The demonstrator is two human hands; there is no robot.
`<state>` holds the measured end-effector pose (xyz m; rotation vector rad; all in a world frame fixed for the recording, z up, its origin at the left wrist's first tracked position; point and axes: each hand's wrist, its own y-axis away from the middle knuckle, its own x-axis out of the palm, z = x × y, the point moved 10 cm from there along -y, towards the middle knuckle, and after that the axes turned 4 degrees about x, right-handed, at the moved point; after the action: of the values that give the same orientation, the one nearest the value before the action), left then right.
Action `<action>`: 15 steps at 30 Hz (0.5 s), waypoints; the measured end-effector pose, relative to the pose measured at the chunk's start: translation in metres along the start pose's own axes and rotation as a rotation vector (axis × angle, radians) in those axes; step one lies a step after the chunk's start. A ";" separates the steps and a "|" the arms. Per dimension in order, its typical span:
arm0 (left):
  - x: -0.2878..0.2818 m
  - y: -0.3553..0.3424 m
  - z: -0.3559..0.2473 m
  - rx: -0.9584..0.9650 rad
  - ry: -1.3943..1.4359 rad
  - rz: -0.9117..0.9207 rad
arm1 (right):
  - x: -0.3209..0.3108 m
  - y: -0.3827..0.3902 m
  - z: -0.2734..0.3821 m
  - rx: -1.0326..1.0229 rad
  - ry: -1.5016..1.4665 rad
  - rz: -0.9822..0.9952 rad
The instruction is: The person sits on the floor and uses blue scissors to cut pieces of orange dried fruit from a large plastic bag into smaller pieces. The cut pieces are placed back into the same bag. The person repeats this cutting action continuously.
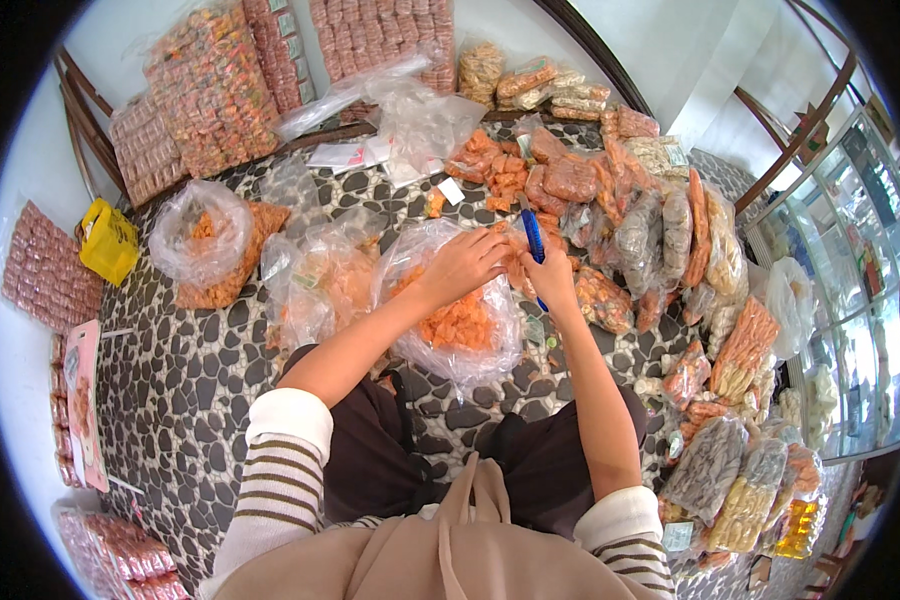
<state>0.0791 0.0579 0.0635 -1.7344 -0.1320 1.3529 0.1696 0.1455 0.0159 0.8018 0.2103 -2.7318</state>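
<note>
My right hand grips a blue box cutter, its tip pointing away from me. Beside it, my left hand has its fingers bent over a clear plastic packet of orange pieces; their exact hold is partly hidden. Below my left hand and wrist a large clear plastic bag stands open on the floor, with loose orange chips inside. To its left lies another clear bag of orange chips.
An open bag leans on a full orange one at the left. Packed snack bags pile up at the right, near a glass display case. Stacked packs line the back wall. A yellow bag rests at the far left.
</note>
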 end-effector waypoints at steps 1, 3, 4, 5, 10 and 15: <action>0.002 0.000 0.000 0.005 0.020 0.025 | 0.000 0.000 0.000 -0.006 -0.003 0.004; 0.005 0.000 0.000 0.009 0.065 0.069 | 0.000 -0.001 0.001 -0.032 0.010 0.004; 0.007 0.000 0.001 0.001 0.093 0.100 | 0.002 -0.001 0.002 -0.052 0.025 0.000; 0.008 0.001 0.003 -0.016 0.124 0.124 | 0.003 -0.001 0.003 -0.072 0.041 -0.004; 0.016 0.005 0.003 -0.042 0.213 0.219 | 0.008 0.002 0.001 -0.148 0.070 -0.026; 0.014 0.009 -0.009 0.044 0.227 0.204 | 0.006 -0.008 -0.026 -0.046 0.157 -0.084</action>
<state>0.0883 0.0553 0.0467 -1.8899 0.2057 1.2797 0.1755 0.1577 -0.0083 1.0175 0.3456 -2.7306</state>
